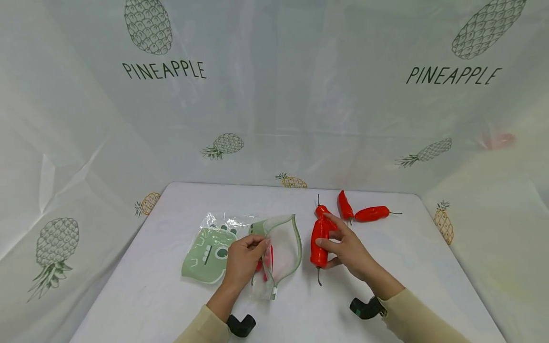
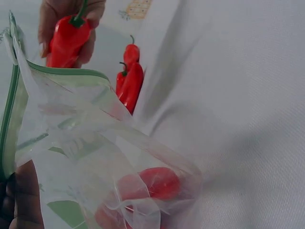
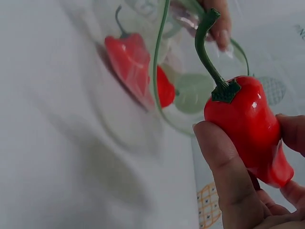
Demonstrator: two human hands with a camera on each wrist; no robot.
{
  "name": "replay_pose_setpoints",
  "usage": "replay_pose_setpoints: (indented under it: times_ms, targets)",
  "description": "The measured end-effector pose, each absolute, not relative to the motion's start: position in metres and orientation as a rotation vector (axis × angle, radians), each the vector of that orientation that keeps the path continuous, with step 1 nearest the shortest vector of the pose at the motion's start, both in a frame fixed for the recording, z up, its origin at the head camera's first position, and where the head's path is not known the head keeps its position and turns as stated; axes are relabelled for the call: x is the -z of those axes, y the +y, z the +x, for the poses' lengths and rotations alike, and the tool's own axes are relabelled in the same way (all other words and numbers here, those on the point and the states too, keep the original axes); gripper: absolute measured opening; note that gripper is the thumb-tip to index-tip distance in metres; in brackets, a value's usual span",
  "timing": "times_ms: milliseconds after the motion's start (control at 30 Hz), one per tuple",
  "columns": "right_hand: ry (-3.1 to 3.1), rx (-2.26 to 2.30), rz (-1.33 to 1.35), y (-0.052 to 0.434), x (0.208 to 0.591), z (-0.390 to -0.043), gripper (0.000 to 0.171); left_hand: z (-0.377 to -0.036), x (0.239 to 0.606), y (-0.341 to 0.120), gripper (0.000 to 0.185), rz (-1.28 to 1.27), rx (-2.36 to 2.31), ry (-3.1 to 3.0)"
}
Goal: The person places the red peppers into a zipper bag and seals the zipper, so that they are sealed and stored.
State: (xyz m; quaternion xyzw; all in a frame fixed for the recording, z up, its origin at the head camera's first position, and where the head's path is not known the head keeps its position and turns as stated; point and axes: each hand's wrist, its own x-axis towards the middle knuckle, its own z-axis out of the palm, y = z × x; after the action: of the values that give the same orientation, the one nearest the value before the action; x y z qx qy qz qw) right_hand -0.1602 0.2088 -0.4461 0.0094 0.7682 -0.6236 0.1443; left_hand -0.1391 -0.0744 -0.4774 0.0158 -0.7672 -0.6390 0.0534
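A white table [image 1: 171,305] fills the lower part of the head view, with a pale backdrop printed with pineapples [image 1: 147,26] rising behind it on three sides.

Near the table's middle, toward nine o'clock from the right hand, lies a clear zip bag [image 1: 257,247] with a green rim and a green cartoon print. Its mouth gapes open toward three o'clock. The left hand [image 1: 243,259] pinches the near edge of that mouth, fingers curled onto the plastic, holding it lifted. Inside the bag, just under the left fingers, sits a red pepper [image 2: 152,183]; the right wrist view shows what look like two red shapes through the plastic, though the count cannot be told for certain.

At three o'clock from the bag's mouth, just beside it and not touching, the right hand [image 1: 349,250] clamps a long red pepper [image 1: 320,240]. Thumb and fingers wrap its body, the green stem end pointing to six o'clock in the head view and, in the right wrist view, toward the bag's opening.

At twelve to one o'clock from the right hand, three loose peppers rest on the table: one [image 1: 321,209] right behind the held one, another [image 1: 345,206] beside it, and a third [image 1: 372,213] lying crosswise farthest right.
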Motion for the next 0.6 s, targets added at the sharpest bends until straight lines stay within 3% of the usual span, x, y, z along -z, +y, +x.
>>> replay_pose_setpoints:
  times_ms: [233,600]
  targets:
    - [2.121,1.77,-0.036,0.188,0.437,-0.156,0.087,-0.139,0.476,-0.074,0.008,0.045,1.93,-2.327]
    - [1.873,1.698,-0.135,0.158,0.442,-0.164,0.081,-0.133,0.469,-0.072,0.018,0.022,1.909,-2.372]
